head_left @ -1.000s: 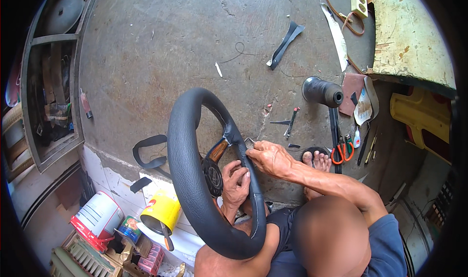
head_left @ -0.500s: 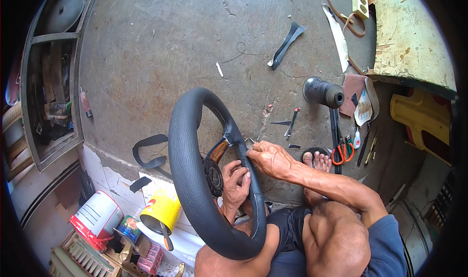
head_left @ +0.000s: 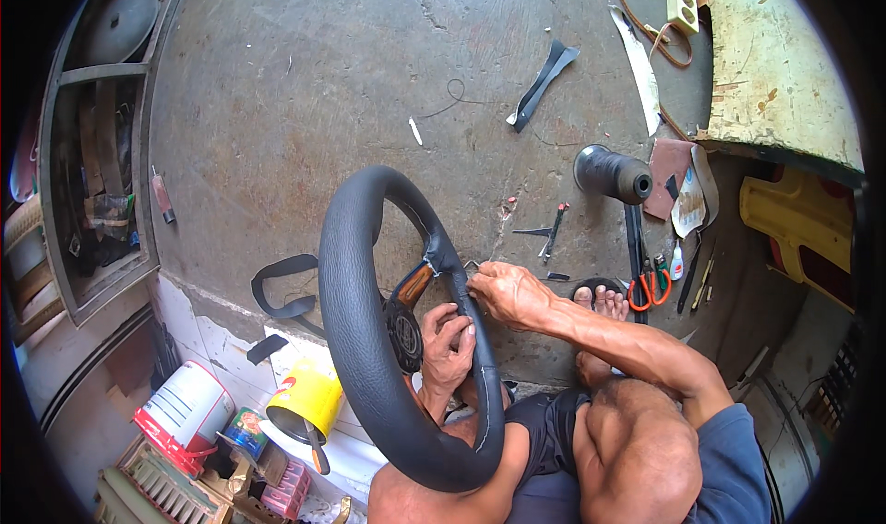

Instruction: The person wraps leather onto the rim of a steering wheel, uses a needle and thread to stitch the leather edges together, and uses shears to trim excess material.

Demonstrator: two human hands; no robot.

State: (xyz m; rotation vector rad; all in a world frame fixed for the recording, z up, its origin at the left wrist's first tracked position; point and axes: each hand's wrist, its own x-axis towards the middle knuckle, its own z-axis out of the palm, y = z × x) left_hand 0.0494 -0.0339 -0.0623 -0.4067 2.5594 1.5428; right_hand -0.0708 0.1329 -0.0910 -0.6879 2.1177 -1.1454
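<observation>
A steering wheel (head_left: 355, 330) in black leather stands tilted against my legs, pale stitching running along the inner edge of its cover. My left hand (head_left: 447, 356) reaches inside the ring, its fingers bent and pressed onto the right side of the rim. On the outer side of that same stretch, my right hand (head_left: 512, 295) is closed in a pinch against the leather. Whatever its fingertips hold is too small to make out. A thin bent wire-like piece (head_left: 472, 266) shows just above them. Behind the rim is a brown spoke (head_left: 413, 285).
A dark thread spool (head_left: 609, 173) and orange-handled scissors (head_left: 650, 289) are on the floor to the right, near my foot. A yellow can (head_left: 309, 397) and a white bucket (head_left: 189, 409) stand lower left. Leather scraps (head_left: 543, 83) lie farther off.
Hardly anything differs. My right hand stays at the rim with only a slight shift of the fingers; my left hand and the steering wheel hold their place.
</observation>
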